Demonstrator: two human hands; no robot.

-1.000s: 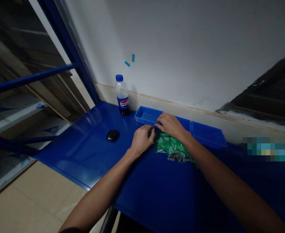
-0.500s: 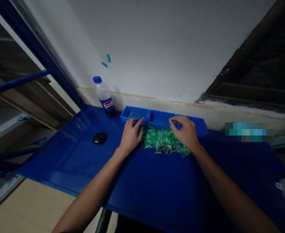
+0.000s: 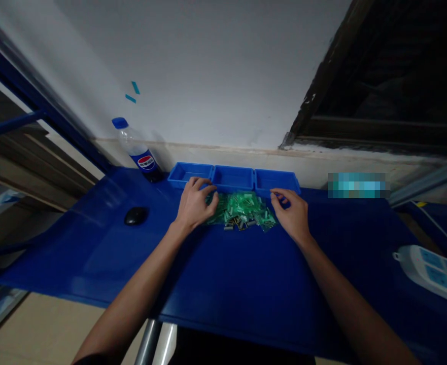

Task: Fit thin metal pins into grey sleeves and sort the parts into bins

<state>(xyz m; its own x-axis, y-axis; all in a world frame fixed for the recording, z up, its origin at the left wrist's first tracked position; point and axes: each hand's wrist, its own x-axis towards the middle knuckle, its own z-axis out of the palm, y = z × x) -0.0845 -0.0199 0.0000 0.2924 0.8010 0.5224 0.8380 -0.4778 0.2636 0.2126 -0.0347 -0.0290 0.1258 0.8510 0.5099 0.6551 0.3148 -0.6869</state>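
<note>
My left hand (image 3: 196, 204) is at the left end of a heap of green-tinted clear plastic bags (image 3: 242, 204), its fingers bent and thumb apart, with nothing seen in it. To the right of the heap, my right hand (image 3: 294, 212) is loosely curled. Its thumb and index tips are close together, and nothing shows between them. Small dark and brass-coloured cylindrical pieces (image 3: 240, 223) show at the heap's near edge. Behind the heap, three blue trays (image 3: 233, 177) stand in a row against the wall, and my left fingers overlap the left one in view.
A Pepsi bottle (image 3: 141, 152) with dark liquid stands at the back left of the blue table (image 3: 227, 274). In front of it lies a black computer mouse (image 3: 135, 216). A white power strip (image 3: 432, 271) lies at the right. A blurred-out patch (image 3: 358, 185) covers something at the back right.
The camera view has shifted, so the trays and bottle appear further left. My right hand has moved away from the bags to the right, while my left hand remains at their left end.
</note>
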